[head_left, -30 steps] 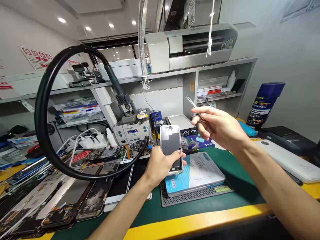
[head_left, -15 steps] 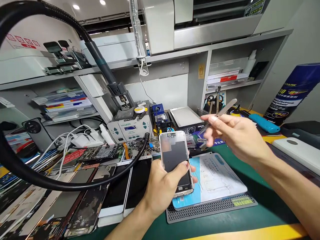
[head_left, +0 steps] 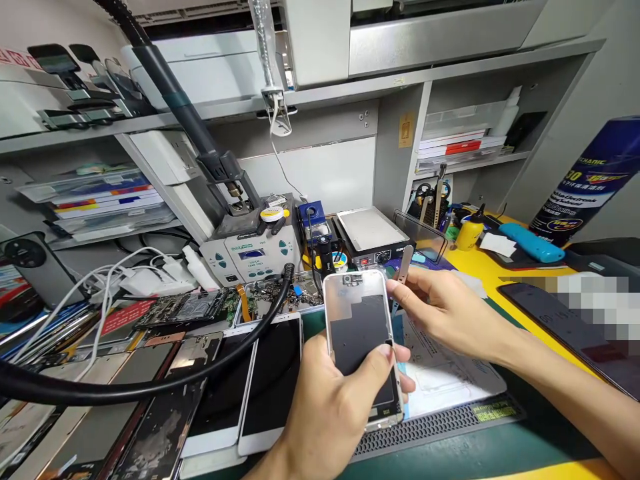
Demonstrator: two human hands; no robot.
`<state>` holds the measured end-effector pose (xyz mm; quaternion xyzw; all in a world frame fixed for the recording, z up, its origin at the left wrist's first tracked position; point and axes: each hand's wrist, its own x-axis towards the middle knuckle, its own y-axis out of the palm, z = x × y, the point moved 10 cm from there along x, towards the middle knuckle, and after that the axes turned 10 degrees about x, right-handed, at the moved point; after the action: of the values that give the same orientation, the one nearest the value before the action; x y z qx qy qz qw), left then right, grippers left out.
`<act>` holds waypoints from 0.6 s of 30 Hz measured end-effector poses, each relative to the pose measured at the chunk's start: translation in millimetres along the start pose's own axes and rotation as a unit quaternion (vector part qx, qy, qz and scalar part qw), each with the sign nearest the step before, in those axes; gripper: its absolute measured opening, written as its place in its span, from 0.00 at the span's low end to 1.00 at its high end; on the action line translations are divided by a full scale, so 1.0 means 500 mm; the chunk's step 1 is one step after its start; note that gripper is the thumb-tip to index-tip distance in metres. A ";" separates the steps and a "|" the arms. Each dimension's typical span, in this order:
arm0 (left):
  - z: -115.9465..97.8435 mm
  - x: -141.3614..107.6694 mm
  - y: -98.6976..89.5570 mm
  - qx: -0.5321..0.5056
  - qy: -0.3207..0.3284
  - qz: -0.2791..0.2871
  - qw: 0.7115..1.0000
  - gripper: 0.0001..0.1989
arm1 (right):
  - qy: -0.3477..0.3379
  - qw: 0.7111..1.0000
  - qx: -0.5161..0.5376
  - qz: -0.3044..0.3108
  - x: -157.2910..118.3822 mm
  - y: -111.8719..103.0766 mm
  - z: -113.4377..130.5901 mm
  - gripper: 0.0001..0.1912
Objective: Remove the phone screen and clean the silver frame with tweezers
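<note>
My left hand (head_left: 340, 400) is closed around a phone screen panel (head_left: 359, 327) with a white rim and a dark inner back. Its thumb presses on the panel's lower right part and the fingertips come round the right edge. A thin flat metal pry tool (head_left: 405, 261) is pinched in my right hand (head_left: 445, 307), its rounded end pointing up. The tool is close to the panel's upper right edge; whether it touches is unclear. Beneath both hands lies a blue and white printed pad (head_left: 440, 373) on a grey perforated mat (head_left: 425, 430).
Several phone screens (head_left: 273, 373) and opened phones lie at left under a looping black hose (head_left: 200, 383). Behind stand a hot-air station (head_left: 250, 257), circuit boards (head_left: 295, 293) and a flat heating plate (head_left: 373, 230). A dark phone (head_left: 565, 327) and a spray can (head_left: 583, 183) are at right.
My right hand has come left and down with the pry tool, from out in the air to the panel's upper right edge. My left hand keeps its hold; the view has shifted slightly.
</note>
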<state>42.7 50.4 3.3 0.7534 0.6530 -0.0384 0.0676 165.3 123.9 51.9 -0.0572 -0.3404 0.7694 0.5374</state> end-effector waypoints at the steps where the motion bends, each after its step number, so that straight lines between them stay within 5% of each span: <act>1: -0.003 -0.001 0.001 -0.005 0.004 0.001 1.000 0.18 | 0.004 1.000 -0.002 0.004 0.001 0.002 -0.006 0.18; 7: 0.007 -0.006 0.004 -0.009 -0.032 -0.008 0.999 0.20 | 0.050 0.995 0.078 -0.031 0.005 -0.022 -0.030 0.21; 10: 0.018 -0.010 0.001 -0.013 -0.059 -0.029 0.998 0.21 | -0.004 0.972 0.163 -0.167 -0.016 -0.084 0.007 0.19; 14: 0.032 -0.017 -0.006 0.016 -0.084 -0.053 0.995 0.21 | -0.122 0.930 0.097 -0.334 -0.094 -0.136 0.083 0.05; 18: 0.050 -0.028 -0.017 0.038 -0.124 -0.090 0.987 0.20 | -0.213 0.937 0.055 -0.270 -0.125 -0.087 0.135 0.12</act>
<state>33.2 34.1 -19.7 0.6831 0.7026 -0.1622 0.1161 194.8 46.8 111.2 0.2313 -0.4067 0.6070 0.6424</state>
